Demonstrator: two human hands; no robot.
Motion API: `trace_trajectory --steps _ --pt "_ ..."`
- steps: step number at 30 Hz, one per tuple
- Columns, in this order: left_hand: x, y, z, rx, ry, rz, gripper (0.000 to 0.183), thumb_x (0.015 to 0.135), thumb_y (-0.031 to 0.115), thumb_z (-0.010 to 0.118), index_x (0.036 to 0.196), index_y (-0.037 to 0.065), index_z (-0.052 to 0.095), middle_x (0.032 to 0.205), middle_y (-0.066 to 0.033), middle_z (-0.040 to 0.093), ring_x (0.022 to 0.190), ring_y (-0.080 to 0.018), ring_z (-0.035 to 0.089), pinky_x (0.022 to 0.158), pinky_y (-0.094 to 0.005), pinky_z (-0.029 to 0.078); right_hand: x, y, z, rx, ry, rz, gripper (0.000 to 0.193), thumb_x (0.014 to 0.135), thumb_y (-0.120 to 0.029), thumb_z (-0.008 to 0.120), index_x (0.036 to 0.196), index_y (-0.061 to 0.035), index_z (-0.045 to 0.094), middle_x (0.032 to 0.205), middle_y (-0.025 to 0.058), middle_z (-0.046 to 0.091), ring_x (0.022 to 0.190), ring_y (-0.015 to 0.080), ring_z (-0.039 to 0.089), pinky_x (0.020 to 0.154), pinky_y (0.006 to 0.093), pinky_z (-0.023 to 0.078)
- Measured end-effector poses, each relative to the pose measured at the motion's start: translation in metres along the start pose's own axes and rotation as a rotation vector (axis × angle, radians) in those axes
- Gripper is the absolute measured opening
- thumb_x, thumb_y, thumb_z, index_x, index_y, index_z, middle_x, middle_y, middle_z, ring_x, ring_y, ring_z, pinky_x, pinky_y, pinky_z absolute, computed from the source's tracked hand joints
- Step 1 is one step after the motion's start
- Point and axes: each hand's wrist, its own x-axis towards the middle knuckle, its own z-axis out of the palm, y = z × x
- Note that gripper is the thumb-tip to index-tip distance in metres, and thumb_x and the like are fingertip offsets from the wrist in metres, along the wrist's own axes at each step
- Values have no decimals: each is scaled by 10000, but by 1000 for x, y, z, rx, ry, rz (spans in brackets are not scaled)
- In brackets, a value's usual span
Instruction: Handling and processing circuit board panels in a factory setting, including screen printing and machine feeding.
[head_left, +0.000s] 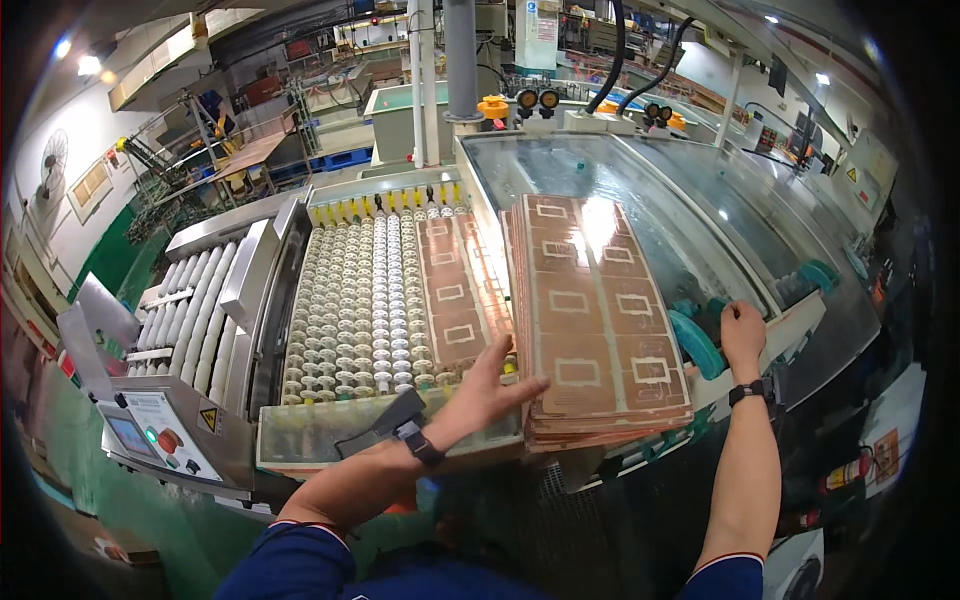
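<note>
A tall stack of copper-coloured panels [570, 335] with pale rectangular outlines rests on the clear machine cover in front of me. My left hand [485, 395] is at the stack's near left edge, thumb and fingers spread, holding nothing; its fingertips are close to or touching the panel edges. To the right of the stack, my right hand [742, 338] is closed beside a curved teal handle [697, 343]; whatever it may hold is hidden. Left of the stack, another copper panel [455, 290] lies on the roller conveyor [350, 300], partly covered by the stack.
A steel-framed roller unit [190, 310] with a control panel [155, 435] stands at the left. Clear covers [540, 165] extend behind and right of the stack. A grey vertical pipe [461, 60] rises at the back. A second teal handle [820, 275] sits further right.
</note>
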Motion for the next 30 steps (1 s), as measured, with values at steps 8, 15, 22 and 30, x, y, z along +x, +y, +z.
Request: trace_trajectory --steps 8,15,22,30 --pt "24 -2 -55 -413 -141 -388 352 946 160 580 1226 -52 552 1035 -90 642 841 -170 622 707 -299 528 -2 -3 -2 5 24 25 230 864 -242 573 941 -63 696 930 166 690 877 391 639 754 480 496" --pt "-7 -27 -104 -949 205 -553 180 937 62 531 1075 -15 618 820 -21 618 627 -87 535 480 -226 363 -5 -10 -9 39 31 30 238 876 -232 567 955 -44 688 924 178 682 874 397 632 742 471 488" --pt "-23 -95 -169 -948 385 -464 180 971 86 490 1090 5 598 931 -56 664 766 -149 640 614 -287 514 -4 -11 -8 37 15 43 203 878 -201 567 921 -39 681 882 178 677 845 394 633 726 471 486" --pt "-21 -221 -202 -710 499 -668 211 957 97 487 1118 12 591 972 -83 663 823 -222 662 697 -356 551 -2 -5 0 51 40 1 205 882 -179 578 932 1 661 899 202 670 868 393 628 748 454 474"
